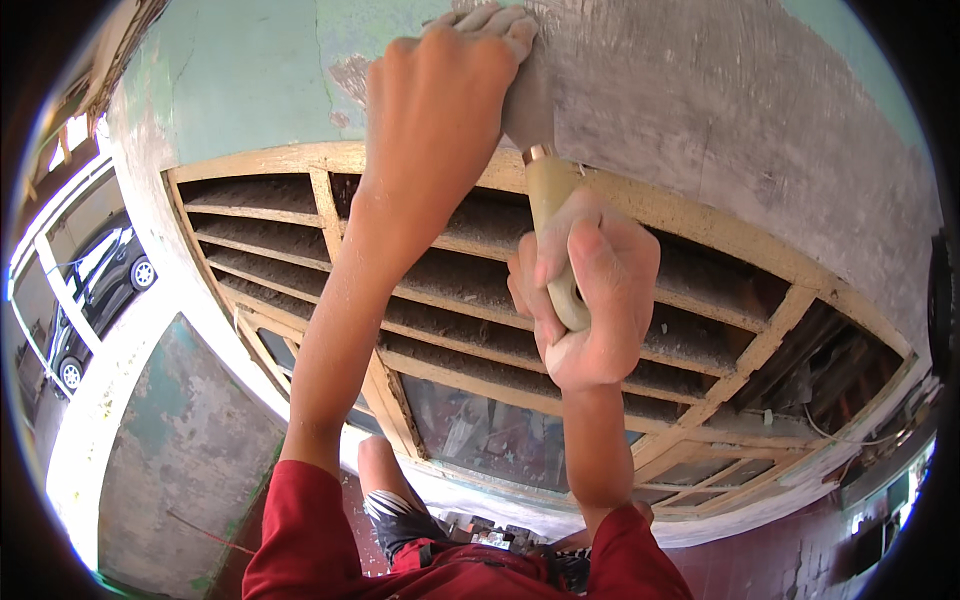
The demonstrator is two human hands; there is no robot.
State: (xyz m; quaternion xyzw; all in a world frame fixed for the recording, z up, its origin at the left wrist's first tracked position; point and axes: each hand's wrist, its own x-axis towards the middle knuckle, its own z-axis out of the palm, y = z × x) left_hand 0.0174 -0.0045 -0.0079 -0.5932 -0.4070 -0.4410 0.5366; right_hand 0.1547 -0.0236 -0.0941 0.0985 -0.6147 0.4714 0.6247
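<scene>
My right hand (590,285) is closed around the pale handle (548,190) of a metal scraper, whose wide blade (535,105) lies against the wall (680,100), on scraped grey plaster beside peeling mint-green paint. Higher up, my left hand (440,110) presses on the blade, its bent fingertips over the upper part. Just below the scraper runs a cream wooden frame (245,158) with dusty horizontal slats (450,285) set in it.
Glass panes (470,440) sit under the slats. At left are a dark car (100,290), a white railing (70,300) and a weathered panel (175,450). A loose cable (840,435) hangs at lower right. Red flooring (760,555) shows below.
</scene>
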